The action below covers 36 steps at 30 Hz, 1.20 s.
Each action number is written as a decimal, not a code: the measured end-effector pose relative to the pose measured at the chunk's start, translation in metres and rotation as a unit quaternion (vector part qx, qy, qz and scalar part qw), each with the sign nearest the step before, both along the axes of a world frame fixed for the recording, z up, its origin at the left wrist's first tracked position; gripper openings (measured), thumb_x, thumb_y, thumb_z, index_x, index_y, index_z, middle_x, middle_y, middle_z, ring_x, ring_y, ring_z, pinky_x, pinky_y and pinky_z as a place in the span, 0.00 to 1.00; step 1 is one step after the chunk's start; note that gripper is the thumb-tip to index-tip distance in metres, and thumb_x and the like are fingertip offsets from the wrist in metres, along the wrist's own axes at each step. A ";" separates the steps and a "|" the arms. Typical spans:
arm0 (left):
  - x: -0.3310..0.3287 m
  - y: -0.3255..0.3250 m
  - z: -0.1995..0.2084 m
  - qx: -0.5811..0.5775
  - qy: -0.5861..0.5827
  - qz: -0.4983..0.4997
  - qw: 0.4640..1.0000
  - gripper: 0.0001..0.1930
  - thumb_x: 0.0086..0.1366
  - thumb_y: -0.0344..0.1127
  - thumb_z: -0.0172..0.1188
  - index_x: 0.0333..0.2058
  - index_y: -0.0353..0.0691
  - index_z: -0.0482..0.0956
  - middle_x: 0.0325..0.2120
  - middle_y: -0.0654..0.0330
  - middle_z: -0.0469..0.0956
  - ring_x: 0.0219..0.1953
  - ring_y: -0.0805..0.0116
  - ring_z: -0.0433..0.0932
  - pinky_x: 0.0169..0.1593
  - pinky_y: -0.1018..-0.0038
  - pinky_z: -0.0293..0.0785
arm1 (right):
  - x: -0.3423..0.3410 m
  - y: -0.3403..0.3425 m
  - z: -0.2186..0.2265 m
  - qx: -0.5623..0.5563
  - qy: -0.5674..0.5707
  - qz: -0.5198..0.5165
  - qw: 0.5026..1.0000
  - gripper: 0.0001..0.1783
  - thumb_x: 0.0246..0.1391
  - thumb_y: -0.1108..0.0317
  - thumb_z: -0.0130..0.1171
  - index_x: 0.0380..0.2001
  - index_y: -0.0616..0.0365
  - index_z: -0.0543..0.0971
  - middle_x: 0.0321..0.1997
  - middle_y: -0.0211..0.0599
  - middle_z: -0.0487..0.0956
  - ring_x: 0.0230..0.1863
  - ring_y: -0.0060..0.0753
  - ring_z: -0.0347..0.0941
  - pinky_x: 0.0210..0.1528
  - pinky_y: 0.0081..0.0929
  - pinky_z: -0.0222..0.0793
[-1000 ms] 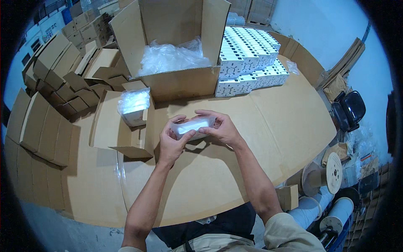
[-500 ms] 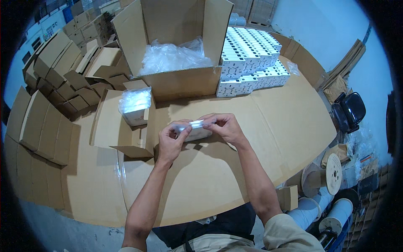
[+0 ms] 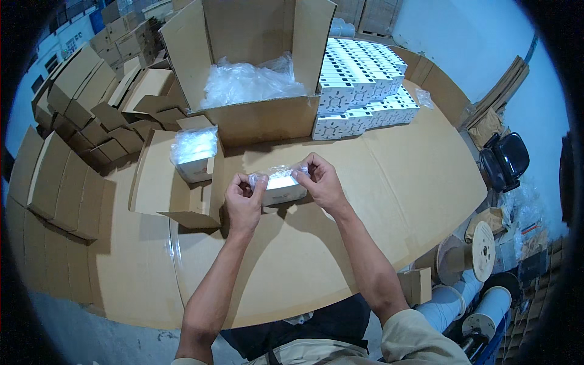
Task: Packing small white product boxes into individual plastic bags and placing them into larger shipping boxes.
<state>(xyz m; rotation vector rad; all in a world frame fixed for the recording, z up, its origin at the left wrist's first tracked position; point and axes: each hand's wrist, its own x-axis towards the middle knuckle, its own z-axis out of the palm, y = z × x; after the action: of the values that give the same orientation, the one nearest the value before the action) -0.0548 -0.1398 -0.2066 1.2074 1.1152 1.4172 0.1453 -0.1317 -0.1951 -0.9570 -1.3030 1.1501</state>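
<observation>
Between my hands stands a small white box (image 3: pixel 285 195) with a clear plastic bag (image 3: pixel 280 171) over its upper part. My left hand (image 3: pixel 243 205) pinches the bag at the box's left end, thumb against fingers. At the other end my right hand (image 3: pixel 323 187) grips the bag's right side in the same way. Left of my hands is an open small carton (image 3: pixel 155 173), with plastic-wrapped white boxes (image 3: pixel 196 164) filling its far part. Its near part shows bare cardboard.
Behind my hands a large open carton (image 3: pixel 261 126) holds a heap of clear plastic bags (image 3: pixel 250 85). Stacked white boxes (image 3: pixel 365 82) stand to its right. Folded brown cartons (image 3: pixel 64 188) line the left side. Cable spools (image 3: pixel 485 252) are off the table's right edge.
My hands have drawn slightly apart and the plastic between them has spread out over the box top. More of the white box's front now shows.
</observation>
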 end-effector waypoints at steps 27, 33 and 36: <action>0.007 -0.011 0.019 0.296 0.238 0.131 0.916 0.17 0.63 0.29 0.67 0.48 0.39 0.71 0.44 0.55 0.77 0.51 0.63 0.74 0.54 0.67 0.71 | 0.013 -0.011 0.024 0.012 -0.168 0.055 0.984 0.18 0.51 0.73 0.69 0.47 0.60 0.85 0.45 0.36 0.84 0.47 0.28 0.77 0.52 0.27 0.73; 0.006 -0.020 0.024 0.406 0.419 0.079 0.809 0.18 0.58 0.29 0.69 0.47 0.44 0.79 0.48 0.64 0.79 0.55 0.59 0.73 0.62 0.56 0.64 | 0.012 -0.012 0.027 -0.020 -0.158 0.051 0.986 0.16 0.52 0.72 0.69 0.46 0.60 0.85 0.44 0.36 0.85 0.45 0.27 0.78 0.52 0.28 0.74; 0.008 -0.018 0.024 0.396 0.431 0.060 0.808 0.17 0.58 0.30 0.70 0.46 0.43 0.80 0.45 0.63 0.81 0.52 0.60 0.76 0.63 0.55 0.64 | 0.013 -0.010 0.024 -0.016 -0.148 0.057 0.987 0.16 0.52 0.72 0.69 0.45 0.61 0.85 0.43 0.35 0.85 0.44 0.26 0.78 0.50 0.27 0.74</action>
<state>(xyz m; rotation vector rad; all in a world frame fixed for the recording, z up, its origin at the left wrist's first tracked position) -0.0473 -0.1582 -0.1826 2.6083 1.1971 1.5000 0.1584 -0.1421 -0.1710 -1.1206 -1.5983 1.1494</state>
